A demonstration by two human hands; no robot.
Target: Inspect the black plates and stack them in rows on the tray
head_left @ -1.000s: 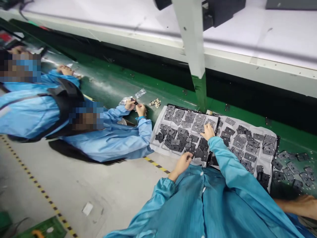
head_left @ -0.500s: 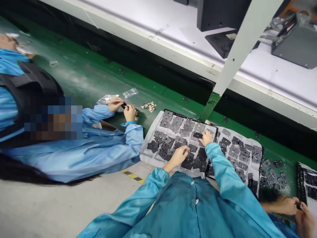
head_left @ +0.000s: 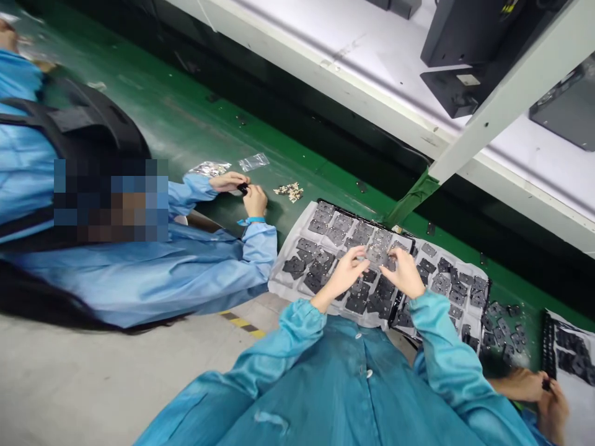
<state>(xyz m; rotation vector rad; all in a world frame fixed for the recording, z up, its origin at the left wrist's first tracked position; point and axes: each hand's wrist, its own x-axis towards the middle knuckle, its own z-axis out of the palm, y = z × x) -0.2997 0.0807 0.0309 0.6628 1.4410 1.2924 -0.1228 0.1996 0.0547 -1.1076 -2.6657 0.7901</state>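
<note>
My left hand [head_left: 344, 274] and my right hand [head_left: 405, 274] meet over a black tray [head_left: 320, 204] on white foam, filled with several small dark square plates [head_left: 320, 272]. Both hands have their fingers curled in a pinch. The fingertips come together on one small dark plate [head_left: 374, 255] just above the tray's middle. My teal sleeves reach up from the bottom of the view.
A second tray of plates [head_left: 449, 286] lies to the right, with loose plates [head_left: 506, 323] on the green belt [head_left: 195, 130]. A co-worker's hands [head_left: 244, 189] work at the left beside plastic bags [head_left: 253, 162] and small metal bits [head_left: 289, 191]. Another person's hands [head_left: 543, 393] are at lower right. A white post [head_left: 488, 118] slants overhead.
My left hand rose from the tray's near edge to its middle. My right hand drew back from the far row, and the two now meet on one plate. The view swung right.
</note>
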